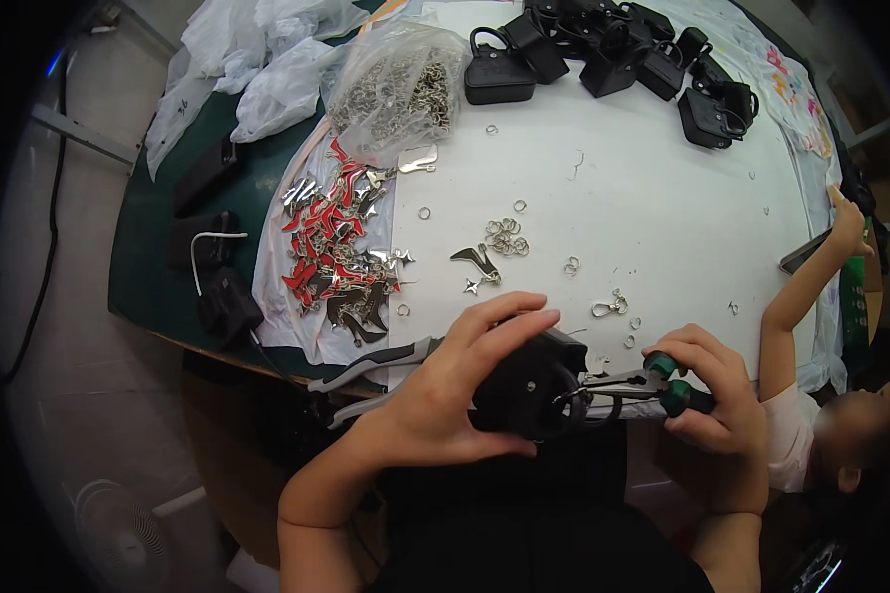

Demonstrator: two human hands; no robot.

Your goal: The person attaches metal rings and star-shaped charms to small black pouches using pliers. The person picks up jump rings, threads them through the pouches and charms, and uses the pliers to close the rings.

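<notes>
My left hand (450, 381) is wrapped round a small black case-like bag (529, 387) at the table's near edge. In my right hand (717, 390) are pliers with green and black handles (670, 380). Their narrow jaws point left and meet small metal hardware at the bag's right side; exactly what they pinch is too small to tell. Grey-handled pliers (378, 364) lie left of my left hand, partly hidden behind it. Just beyond the bag are a clasp with rings (610, 304), a pile of metal rings (505, 237) and a dark boot-shaped charm with a star (478, 263).
Red and dark boot charms (331, 242) are heaped at left, below a clear bag of chains (396, 94). Several black mini bags (499, 79) crowd the far side. Black adapters (227, 306) sit on the green tabletop. Another person's arm (796, 287) reaches along the right edge.
</notes>
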